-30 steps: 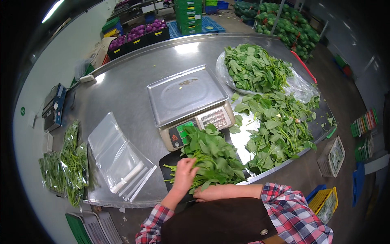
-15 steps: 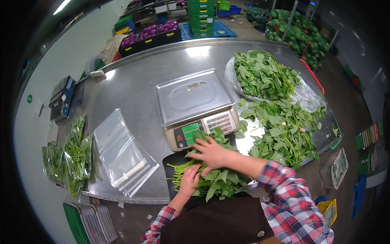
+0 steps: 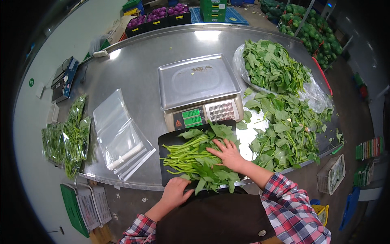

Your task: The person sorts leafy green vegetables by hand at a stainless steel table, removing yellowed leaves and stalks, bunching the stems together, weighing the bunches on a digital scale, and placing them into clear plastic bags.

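A bunch of leafy greens (image 3: 203,154) with bright green stems lies in a black tray (image 3: 164,175) at the table's near edge, stems toward the left. My right hand (image 3: 229,156) rests on the leaves, its fingers spread. Down at the tray's near left edge, my left hand (image 3: 175,192) is closed, fingers curled at the rim beside a few leaves; its fingertips are partly hidden. Just beyond the tray stands a scale (image 3: 199,87) with a bare metal pan, lit green display and keypad.
Loose greens (image 3: 284,130) are heaped at right, with more in an open plastic bag (image 3: 272,69) behind. Clear plastic bags (image 3: 122,134) lie left of the scale, and bagged greens (image 3: 73,138) sit at the far left. A crate (image 3: 331,171) stands on the floor at right.
My left hand has gone from the stems down to the tray's near edge. My right hand has shifted right and flattened on the leaves. More of the stems and tray shows.
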A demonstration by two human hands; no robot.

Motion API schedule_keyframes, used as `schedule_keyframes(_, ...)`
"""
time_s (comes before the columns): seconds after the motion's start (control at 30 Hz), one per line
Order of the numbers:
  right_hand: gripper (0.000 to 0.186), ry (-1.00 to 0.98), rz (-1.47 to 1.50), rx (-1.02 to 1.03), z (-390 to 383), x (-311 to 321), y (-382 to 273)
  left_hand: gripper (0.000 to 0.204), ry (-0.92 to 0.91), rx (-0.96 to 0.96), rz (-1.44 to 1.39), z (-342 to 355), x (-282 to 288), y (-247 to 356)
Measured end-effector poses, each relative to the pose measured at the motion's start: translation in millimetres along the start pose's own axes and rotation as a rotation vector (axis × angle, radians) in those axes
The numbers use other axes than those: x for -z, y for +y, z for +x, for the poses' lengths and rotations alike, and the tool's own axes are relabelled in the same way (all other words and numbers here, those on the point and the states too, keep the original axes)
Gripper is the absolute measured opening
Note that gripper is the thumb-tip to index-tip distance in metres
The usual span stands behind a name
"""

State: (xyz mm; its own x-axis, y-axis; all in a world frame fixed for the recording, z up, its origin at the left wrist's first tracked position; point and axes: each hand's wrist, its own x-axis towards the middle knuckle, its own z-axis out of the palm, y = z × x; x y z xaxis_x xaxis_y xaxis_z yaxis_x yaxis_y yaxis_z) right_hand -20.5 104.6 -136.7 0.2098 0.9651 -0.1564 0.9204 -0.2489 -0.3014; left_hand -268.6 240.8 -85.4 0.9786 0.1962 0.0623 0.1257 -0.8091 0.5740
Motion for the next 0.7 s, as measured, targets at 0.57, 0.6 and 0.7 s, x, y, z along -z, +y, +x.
schedule_keyframes(0.57, 0.050, -0.145, 0.675, 0.332, -50.1, -13.0, -6.6, 0.008, -0.132, -0.403, 0.126, 35.7, -22.9, 40.4)
schedule_keyframes(0.6, 0.047, -0.151, 0.745, 0.357, -56.5, -19.5, -6.2, 0.012, -0.205, -0.376, 0.198, 35.9, -14.9, 43.0)
schedule_keyframes(0.7, 0.040, -0.300, 0.939, 0.330, -56.0, -28.7, 4.1, 0.015, -0.267, -0.335, 0.204, 63.5, 14.1, 43.0)
